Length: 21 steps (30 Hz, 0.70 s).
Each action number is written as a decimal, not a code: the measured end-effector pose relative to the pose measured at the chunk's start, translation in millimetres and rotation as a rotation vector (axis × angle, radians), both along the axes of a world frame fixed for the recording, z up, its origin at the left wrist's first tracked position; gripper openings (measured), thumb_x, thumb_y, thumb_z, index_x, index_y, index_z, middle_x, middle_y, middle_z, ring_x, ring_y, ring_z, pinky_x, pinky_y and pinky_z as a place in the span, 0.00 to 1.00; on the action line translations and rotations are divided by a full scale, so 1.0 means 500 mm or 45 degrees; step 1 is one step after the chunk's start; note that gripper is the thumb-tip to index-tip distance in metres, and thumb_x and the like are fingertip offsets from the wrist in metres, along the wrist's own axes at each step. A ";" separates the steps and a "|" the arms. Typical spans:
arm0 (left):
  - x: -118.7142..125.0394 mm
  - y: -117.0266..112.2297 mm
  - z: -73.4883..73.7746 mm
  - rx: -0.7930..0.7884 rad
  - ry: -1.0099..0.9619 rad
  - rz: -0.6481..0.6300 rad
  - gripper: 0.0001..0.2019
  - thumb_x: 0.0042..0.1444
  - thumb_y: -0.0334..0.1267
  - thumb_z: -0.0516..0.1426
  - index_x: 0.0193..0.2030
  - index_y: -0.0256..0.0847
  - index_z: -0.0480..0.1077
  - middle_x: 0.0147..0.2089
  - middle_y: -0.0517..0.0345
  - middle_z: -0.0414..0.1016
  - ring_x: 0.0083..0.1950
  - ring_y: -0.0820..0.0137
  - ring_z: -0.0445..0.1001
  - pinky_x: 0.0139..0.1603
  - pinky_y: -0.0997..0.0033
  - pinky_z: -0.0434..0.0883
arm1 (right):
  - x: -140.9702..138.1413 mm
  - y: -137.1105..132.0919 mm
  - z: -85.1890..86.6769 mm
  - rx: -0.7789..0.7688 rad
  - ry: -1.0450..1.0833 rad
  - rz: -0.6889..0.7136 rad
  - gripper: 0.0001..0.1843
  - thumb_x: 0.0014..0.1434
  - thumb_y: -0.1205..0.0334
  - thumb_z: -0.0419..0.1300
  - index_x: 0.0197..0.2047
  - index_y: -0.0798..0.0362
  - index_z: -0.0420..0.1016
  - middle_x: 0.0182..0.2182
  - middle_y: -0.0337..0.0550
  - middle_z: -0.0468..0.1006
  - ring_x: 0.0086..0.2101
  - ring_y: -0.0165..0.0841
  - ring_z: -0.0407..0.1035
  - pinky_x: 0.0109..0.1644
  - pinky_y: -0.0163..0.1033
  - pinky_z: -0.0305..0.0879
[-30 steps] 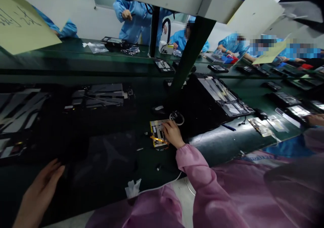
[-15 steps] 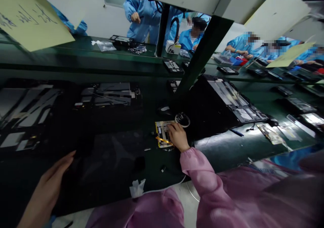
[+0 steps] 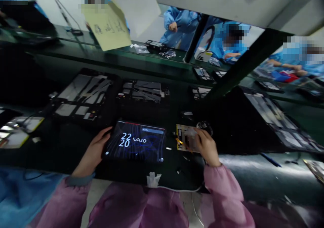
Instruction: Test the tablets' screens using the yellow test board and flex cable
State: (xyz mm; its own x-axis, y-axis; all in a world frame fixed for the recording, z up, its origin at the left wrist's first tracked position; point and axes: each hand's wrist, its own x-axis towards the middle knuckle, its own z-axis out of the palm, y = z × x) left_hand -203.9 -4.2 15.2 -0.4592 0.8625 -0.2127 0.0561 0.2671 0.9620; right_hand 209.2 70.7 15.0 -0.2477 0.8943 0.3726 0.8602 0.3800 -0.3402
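Note:
My left hand (image 3: 95, 150) grips the left edge of a tablet (image 3: 140, 142), its fingers reaching the upper left corner. The tablet lies face up with its screen lit, showing a clock and the word VAIO. To its right is a flat yellow-edged circuit board assembly (image 3: 184, 143) with a strip of orange flex cable. My right hand (image 3: 207, 147) rests on the assembly's right part with bent fingers, which hide that side. Its fingertips are blurred. Small metal bits lie between tablet and assembly.
Opened tablet housings (image 3: 84, 93) stand along the back. A dark slanted post (image 3: 243, 64) rises at the right, beside a large black panel (image 3: 243, 120). A coiled cable (image 3: 205, 128) lies behind my right hand. A yellow note (image 3: 107, 27) hangs above. Co-workers in blue (image 3: 179, 25) sit opposite.
The dark tablet screen now shows a lit picture. The view has swung left, bringing both forearms into sight. My right hand stays on the board assembly, my left at the tablet's edge.

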 end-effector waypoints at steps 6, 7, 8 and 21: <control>0.000 -0.007 -0.050 0.019 -0.321 0.121 0.27 0.48 0.48 0.61 0.55 0.43 0.69 0.38 0.58 0.75 0.36 0.69 0.72 0.32 0.74 0.68 | -0.219 -0.159 0.056 0.086 -0.104 0.738 0.21 0.61 0.57 0.57 0.57 0.46 0.71 0.59 0.47 0.67 0.60 0.46 0.58 0.59 0.54 0.62; 0.000 -0.009 -0.055 0.049 -0.309 0.132 0.25 0.49 0.47 0.61 0.55 0.43 0.69 0.39 0.58 0.75 0.37 0.69 0.72 0.33 0.74 0.68 | -0.258 -0.170 0.041 0.081 -0.119 0.791 0.20 0.60 0.53 0.58 0.55 0.46 0.72 0.61 0.47 0.66 0.61 0.47 0.57 0.60 0.55 0.60; 0.000 -0.011 -0.061 0.079 -0.303 0.139 0.24 0.50 0.47 0.60 0.54 0.43 0.69 0.40 0.57 0.74 0.38 0.68 0.72 0.35 0.73 0.68 | -0.291 -0.172 0.022 0.083 -0.128 0.799 0.20 0.60 0.52 0.59 0.54 0.47 0.73 0.61 0.47 0.65 0.61 0.47 0.56 0.61 0.57 0.58; 0.001 -0.018 -0.090 0.206 -0.132 0.211 0.18 0.53 0.44 0.57 0.50 0.44 0.70 0.44 0.56 0.73 0.46 0.64 0.72 0.44 0.67 0.69 | -0.289 -0.196 -0.020 0.131 0.194 0.225 0.24 0.62 0.66 0.55 0.61 0.45 0.65 0.61 0.49 0.62 0.62 0.51 0.52 0.60 0.63 0.58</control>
